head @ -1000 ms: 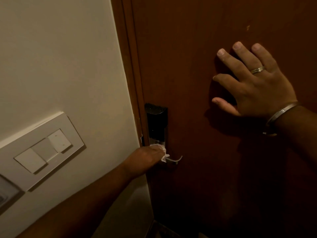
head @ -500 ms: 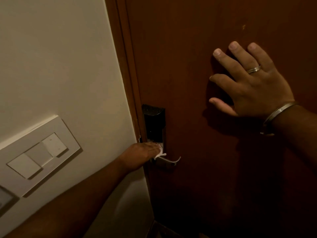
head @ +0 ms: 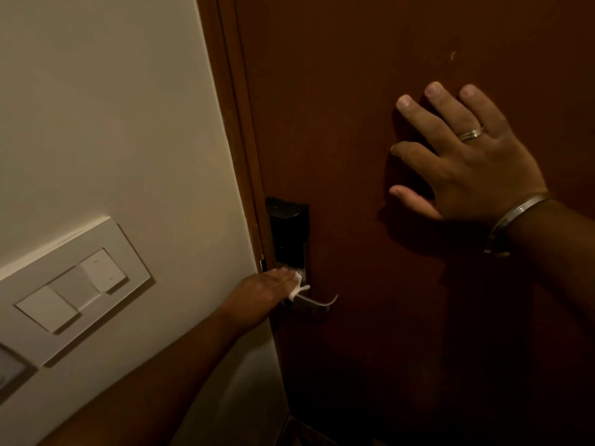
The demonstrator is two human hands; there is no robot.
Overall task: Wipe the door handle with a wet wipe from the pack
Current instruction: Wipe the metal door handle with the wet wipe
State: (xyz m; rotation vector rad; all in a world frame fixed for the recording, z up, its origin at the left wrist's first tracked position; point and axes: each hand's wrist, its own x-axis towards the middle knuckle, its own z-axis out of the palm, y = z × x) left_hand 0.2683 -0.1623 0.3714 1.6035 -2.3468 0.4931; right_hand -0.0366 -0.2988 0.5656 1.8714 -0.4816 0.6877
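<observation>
A metal lever door handle (head: 318, 302) juts right from a black lock plate (head: 288, 233) on the dark brown door (head: 370, 91). My left hand (head: 265, 289) is closed on a white wet wipe (head: 297, 286) and presses it against the handle's base, just under the lock plate. The handle's curved free end shows to the right of the wipe. My right hand (head: 467, 159) lies flat on the door, fingers spread, above and right of the handle, with a ring and a metal bangle on it. The wipe pack is not in view.
A cream wall (head: 112, 123) runs along the left, with a white switch panel (head: 74, 291) on it. The brown door frame (head: 236, 123) separates wall and door. The lower part of the door is in deep shadow.
My left hand and the wipe have slid left along the handle, from the lever's middle to its base. More of the lever now shows. My right hand stays flat on the door.
</observation>
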